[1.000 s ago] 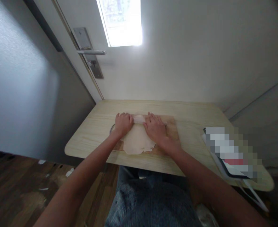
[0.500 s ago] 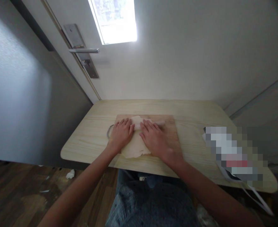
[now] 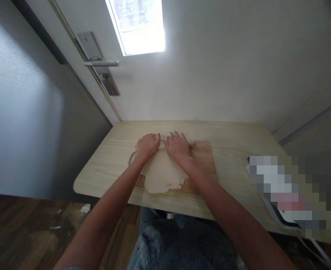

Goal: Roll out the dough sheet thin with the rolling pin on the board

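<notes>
A sheet of pale dough (image 3: 165,172) with a ragged near edge lies on a wooden cutting board (image 3: 204,161). Across its far end runs a light rolling pin (image 3: 162,144), mostly hidden under my hands; its right end shows beyond my right hand. My left hand (image 3: 148,144) is closed over the left part of the pin, fingers curled. My right hand (image 3: 178,147) presses on the pin with its palm, fingers stretched forward and spread.
The board rests on a pale wood table (image 3: 103,168) against a white door with a metal handle (image 3: 103,63). A metal ring (image 3: 131,158) sits at the board's left edge. On the table's right is a pixelated flat item (image 3: 283,191). Scraps lie on the floor.
Both hands have moved forward with the rolling pin to the far end of the dough. My left fingers have curled; more of the dough sheet shows.
</notes>
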`<action>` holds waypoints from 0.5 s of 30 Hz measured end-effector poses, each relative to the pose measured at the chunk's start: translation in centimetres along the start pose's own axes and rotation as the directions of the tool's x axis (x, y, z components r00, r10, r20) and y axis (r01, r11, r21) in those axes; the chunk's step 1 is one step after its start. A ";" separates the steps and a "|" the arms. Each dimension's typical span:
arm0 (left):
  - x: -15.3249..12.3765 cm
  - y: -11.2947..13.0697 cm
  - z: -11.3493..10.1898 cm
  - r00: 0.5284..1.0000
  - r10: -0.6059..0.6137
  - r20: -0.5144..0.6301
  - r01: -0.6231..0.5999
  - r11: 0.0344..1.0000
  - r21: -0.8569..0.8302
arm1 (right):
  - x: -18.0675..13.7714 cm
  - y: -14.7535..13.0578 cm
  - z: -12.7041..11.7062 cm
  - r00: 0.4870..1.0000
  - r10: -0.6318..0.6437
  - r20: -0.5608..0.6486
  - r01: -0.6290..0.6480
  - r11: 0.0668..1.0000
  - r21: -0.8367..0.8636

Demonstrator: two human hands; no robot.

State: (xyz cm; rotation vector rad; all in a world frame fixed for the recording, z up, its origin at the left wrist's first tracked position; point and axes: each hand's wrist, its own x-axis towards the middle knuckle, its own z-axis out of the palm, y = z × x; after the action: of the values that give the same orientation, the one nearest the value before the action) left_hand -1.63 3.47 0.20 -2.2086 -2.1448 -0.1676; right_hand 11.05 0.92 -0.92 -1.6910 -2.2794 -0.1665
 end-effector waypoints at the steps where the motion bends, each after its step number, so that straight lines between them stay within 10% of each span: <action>1: 0.0 0.0 0.0 1.000 0.004 -0.012 -0.004 1.000 -0.003 | 0.0 0.0 0.0 1.000 0.009 -0.003 -0.009 1.000 0.000; 15: -6.6 0.1 -1.0 0.973 0.166 -0.159 -0.175 0.984 -0.043 | -4.6 -0.5 -3.2 0.998 -0.049 0.045 0.046 0.996 0.071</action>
State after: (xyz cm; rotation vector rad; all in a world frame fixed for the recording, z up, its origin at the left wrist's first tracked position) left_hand -1.71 -3.19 0.42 -2.3122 -1.8838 -0.3827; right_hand 12.33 -4.25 0.77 -1.6229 -2.3321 -0.0571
